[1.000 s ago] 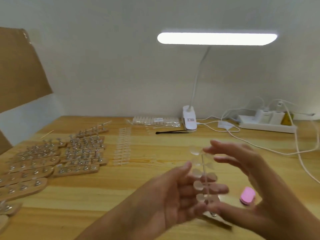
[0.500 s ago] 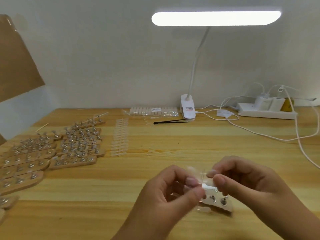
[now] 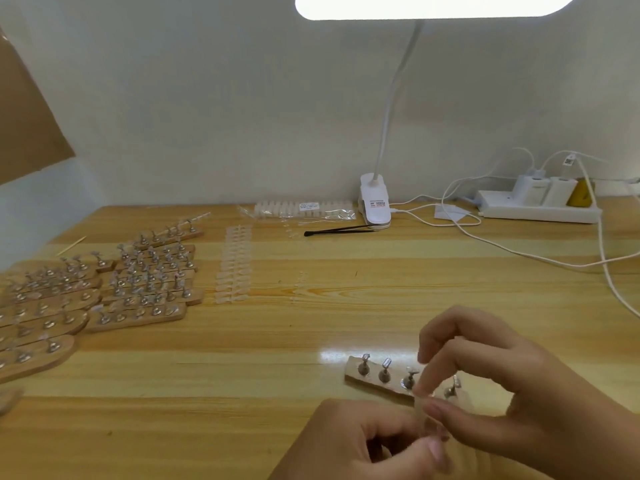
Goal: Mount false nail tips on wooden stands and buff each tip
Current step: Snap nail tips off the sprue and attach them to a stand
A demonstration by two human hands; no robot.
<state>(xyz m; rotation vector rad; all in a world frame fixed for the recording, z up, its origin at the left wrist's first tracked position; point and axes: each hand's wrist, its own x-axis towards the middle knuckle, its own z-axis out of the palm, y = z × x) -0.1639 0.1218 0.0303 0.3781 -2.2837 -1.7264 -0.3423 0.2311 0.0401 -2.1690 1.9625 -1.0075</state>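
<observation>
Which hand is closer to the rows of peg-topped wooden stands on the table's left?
Left. The left hand sits right of the wooden stands, nearer the camera; the right hand is farther right.

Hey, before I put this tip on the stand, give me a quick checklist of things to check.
1. Grip: left hand and right hand both pinch the clear tip: ok.
2. Wooden stand lies flat on the table: ok.
3. Free pegs: ok, three look bare.
4. Tip's orientation: cannot tell, fingers hide it.
5. Spare tips laid out on the table: ok.
</observation>
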